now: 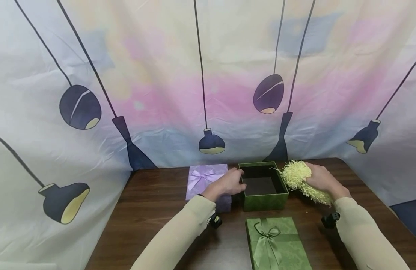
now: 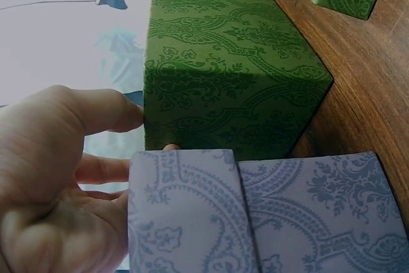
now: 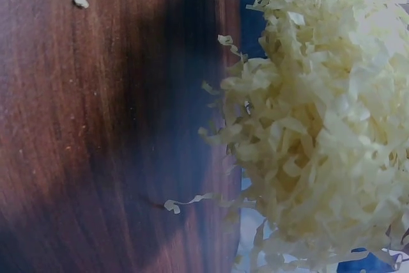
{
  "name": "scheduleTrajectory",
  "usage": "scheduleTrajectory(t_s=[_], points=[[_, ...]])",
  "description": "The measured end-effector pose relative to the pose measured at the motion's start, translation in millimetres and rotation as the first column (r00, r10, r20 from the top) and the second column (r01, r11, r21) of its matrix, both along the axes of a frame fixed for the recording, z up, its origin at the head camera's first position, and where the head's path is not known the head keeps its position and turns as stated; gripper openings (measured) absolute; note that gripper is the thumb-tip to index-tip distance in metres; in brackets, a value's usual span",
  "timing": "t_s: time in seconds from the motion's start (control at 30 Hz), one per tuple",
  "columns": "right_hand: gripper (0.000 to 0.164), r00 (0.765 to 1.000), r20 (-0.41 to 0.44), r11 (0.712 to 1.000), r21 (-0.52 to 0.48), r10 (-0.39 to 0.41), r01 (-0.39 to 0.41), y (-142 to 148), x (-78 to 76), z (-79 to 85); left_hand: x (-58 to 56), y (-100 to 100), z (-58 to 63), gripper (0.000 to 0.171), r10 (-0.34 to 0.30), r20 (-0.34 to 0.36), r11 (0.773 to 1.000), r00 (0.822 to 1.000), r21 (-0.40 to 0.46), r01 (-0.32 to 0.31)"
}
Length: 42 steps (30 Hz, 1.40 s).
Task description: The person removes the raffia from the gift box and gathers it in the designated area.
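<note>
An open green gift box (image 1: 265, 202) with a dark inside stands on the table. My left hand (image 1: 227, 183) holds its left rim; in the left wrist view the thumb (image 2: 121, 112) meets the rim and a fingertip shows low against the patterned wall. To the box's right, my right hand (image 1: 321, 178) grips a bundle of pale yellow shredded paper (image 1: 296, 174), and strands trail below the hand. That shredded paper (image 3: 319, 119) fills the right side of the right wrist view and hides the fingers. The green lid (image 1: 282, 243) with a ribbon bow lies nearer me.
A lilac gift box (image 1: 194, 191) with a bow stands left of the green box, under my left hand. The brown wooden table (image 1: 137, 217) ends at a printed cloth backdrop (image 1: 167, 93). A small paper scrap (image 3: 80, 0) lies on the tabletop.
</note>
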State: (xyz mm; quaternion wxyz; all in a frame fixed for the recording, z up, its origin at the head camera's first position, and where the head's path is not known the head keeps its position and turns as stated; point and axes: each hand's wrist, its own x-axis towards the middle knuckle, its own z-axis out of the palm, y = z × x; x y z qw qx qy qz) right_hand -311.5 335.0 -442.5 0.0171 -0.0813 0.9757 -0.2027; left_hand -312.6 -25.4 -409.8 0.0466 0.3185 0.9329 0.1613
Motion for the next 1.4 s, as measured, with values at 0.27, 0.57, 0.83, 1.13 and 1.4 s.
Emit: scheduleTrajectory(t_s=[0.27,0.57,0.83,1.13,1.4], points=[[0.073,0.999,-0.04,1.0,0.003,0.009,-0.009,1.3,-1.4,-3.0,-1.8,-0.5,-0.5,0.053,-0.003,-0.002,1.0,1.0,-0.007,0.003],[0.073,0.999,-0.035,1.0,0.021,0.002,-0.001,1.6,2.1,-8.7,1.2,-0.6,0.0,0.053,0.003,-0.005,1.0,1.0,-0.01,-0.003],[0.073,1.0,-0.022,1.0,0.021,0.009,-0.009,4.2,2.2,-11.9,0.2,-0.8,-1.1,0.053,0.003,-0.004,1.0,1.0,-0.005,-0.003],[0.073,1.0,0.007,0.999,0.034,-0.001,0.0,8.2,2.8,-18.5,-0.1,-0.2,-2.4,0.053,0.011,-0.001,1.0,1.0,-0.018,-0.011],[0.074,0.999,0.035,0.998,0.067,-0.011,0.009,8.2,3.5,-22.5,-1.8,-0.6,-2.1,0.052,-0.009,-0.012,1.0,1.0,-0.018,0.009]])
